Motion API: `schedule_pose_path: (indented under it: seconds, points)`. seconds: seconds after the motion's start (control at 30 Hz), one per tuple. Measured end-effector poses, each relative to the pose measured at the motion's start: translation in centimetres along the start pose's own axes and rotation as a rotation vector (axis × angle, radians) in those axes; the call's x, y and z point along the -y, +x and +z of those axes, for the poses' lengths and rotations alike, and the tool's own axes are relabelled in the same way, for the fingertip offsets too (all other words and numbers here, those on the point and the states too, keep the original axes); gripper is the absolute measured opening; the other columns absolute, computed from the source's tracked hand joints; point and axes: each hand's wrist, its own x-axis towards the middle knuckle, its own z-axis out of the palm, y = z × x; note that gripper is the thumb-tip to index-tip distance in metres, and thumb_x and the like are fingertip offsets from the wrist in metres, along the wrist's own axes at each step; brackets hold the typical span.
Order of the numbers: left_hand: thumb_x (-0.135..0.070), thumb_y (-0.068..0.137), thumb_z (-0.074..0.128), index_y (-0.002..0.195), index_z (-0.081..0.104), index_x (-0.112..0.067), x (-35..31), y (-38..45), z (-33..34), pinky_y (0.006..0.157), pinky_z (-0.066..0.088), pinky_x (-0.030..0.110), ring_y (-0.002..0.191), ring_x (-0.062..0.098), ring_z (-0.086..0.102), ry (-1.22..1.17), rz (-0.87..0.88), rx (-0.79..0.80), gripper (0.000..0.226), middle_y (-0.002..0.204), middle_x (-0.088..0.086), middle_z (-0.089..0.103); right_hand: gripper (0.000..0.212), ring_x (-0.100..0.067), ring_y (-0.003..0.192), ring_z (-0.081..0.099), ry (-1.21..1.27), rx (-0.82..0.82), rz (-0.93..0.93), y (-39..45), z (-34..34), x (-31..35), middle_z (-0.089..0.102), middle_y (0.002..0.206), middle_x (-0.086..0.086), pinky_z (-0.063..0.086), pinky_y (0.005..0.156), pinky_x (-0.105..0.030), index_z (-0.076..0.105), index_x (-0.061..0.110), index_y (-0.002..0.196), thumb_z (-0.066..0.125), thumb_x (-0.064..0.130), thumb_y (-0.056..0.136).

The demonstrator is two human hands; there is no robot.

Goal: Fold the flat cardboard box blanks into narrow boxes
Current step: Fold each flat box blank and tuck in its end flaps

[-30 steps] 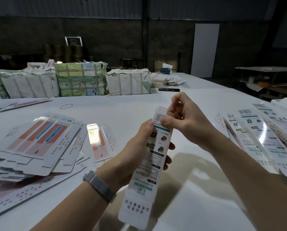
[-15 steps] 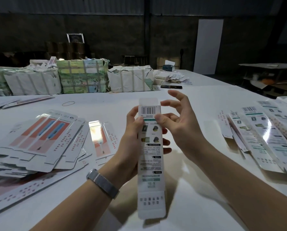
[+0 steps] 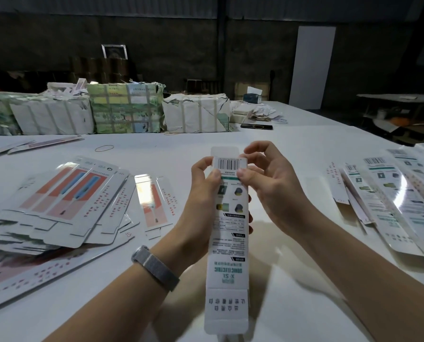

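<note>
I hold a long narrow white box (image 3: 228,243) upright in front of me, barcode end up, its printed face toward me. My left hand (image 3: 203,191) grips its upper left side, thumb on the front near the barcode. My right hand (image 3: 267,178) pinches the upper right edge, thumb on the face and fingers curled behind. The top flap stands up above the barcode and the bottom flap hangs open. A pile of flat blanks (image 3: 58,206) with red and blue print lies at the left.
More white and green flat blanks (image 3: 391,201) are spread at the right on the white table (image 3: 169,154). Wrapped bundles (image 3: 124,107) line the far edge. A rubber band (image 3: 104,148) and a dark phone (image 3: 256,126) lie beyond my hands.
The box has swung from tilted to upright and squarer to me. My right thumb has come onto its face beside the barcode, and both hands now hold the top end.
</note>
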Motion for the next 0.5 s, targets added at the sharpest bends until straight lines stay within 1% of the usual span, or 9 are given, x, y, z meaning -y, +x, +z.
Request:
schedule_pose_path:
  seconds: [0.07,0.13,0.23,0.3,0.33,0.4,0.47,0.5]
  points:
    - [-0.037,0.109,0.031,0.133,0.035,-0.034,0.03,-0.01,0.0,0.057,0.057,0.035,0.068,0.03,0.068,0.019,-0.004,0.012,0.025,0.097,0.022,0.064,0.029,-0.022,0.092,0.07,0.046,-0.008,-0.011,0.02,-0.17,-0.01,0.058,0.094,-0.002,0.059,0.08,-0.041,0.055,0.02,0.099,0.066,0.008,0.075]
    - [-0.037,0.108,0.032,0.134,0.034,-0.034,-0.06,-0.03,-0.04,0.056,0.056,0.034,0.067,0.029,0.068,0.033,-0.004,0.015,0.026,0.096,0.021,0.064,0.033,-0.027,0.094,0.07,0.083,-0.015,-0.015,-0.04,-0.34,0.15,0.058,0.093,-0.003,0.059,0.085,-0.047,0.055,0.019,0.1,0.068,0.006,0.073]
    - [-0.038,0.108,0.032,0.134,0.034,-0.037,-0.17,-0.02,0.12,0.056,0.057,0.035,0.068,0.031,0.069,0.032,-0.009,0.024,0.026,0.095,0.02,0.065,0.038,-0.032,0.1,0.069,0.14,-0.027,-0.011,-0.19,-0.49,0.35,0.057,0.093,-0.004,0.059,0.086,-0.05,0.052,0.019,0.101,0.069,0.003,0.071]
    - [-0.038,0.109,0.031,0.134,0.035,-0.036,-0.3,-0.03,0.21,0.056,0.057,0.035,0.067,0.031,0.069,0.007,-0.017,0.028,0.026,0.094,0.019,0.065,0.043,-0.032,0.1,0.068,0.184,-0.038,-0.027,-0.28,-0.37,0.46,0.056,0.097,-0.005,0.059,0.086,-0.051,0.05,0.02,0.104,0.069,0.0,0.071]
    - [-0.038,0.109,0.031,0.133,0.035,-0.036,-0.36,-0.04,0.21,0.055,0.057,0.035,0.067,0.031,0.069,-0.008,-0.02,0.035,0.025,0.093,0.018,0.066,0.047,-0.031,0.1,0.068,0.198,-0.047,-0.036,-0.27,-0.26,0.54,0.055,0.101,-0.006,0.059,0.085,-0.05,0.05,0.021,0.107,0.069,-0.001,0.071]
    - [-0.038,0.109,0.031,0.133,0.035,-0.037,-0.44,-0.12,0.33,0.054,0.057,0.035,0.066,0.031,0.069,-0.042,-0.039,0.058,0.024,0.09,0.015,0.068,0.058,-0.032,0.103,0.066,0.197,-0.066,-0.041,-0.23,-0.19,0.61,0.052,0.114,-0.008,0.059,0.08,-0.044,0.05,0.029,0.115,0.069,-0.003,0.07]
    - [-0.039,0.108,0.032,0.134,0.031,-0.042,-0.5,-0.29,0.43,0.054,0.057,0.034,0.066,0.031,0.07,-0.062,-0.065,0.059,0.025,0.086,0.011,0.071,0.07,-0.035,0.108,0.065,0.196,-0.063,-0.027,-0.26,-0.3,0.66,0.049,0.125,-0.01,0.059,0.079,-0.04,0.048,0.037,0.124,0.069,-0.003,0.071]
    - [-0.04,0.108,0.033,0.134,0.029,-0.046,-0.52,-0.35,0.44,0.054,0.057,0.034,0.066,0.03,0.071,-0.066,-0.073,0.05,0.027,0.084,0.009,0.073,0.074,-0.036,0.109,0.065,0.209,-0.05,-0.017,-0.24,-0.32,0.69,0.05,0.126,-0.011,0.058,0.078,-0.039,0.048,0.039,0.127,0.069,-0.003,0.071]
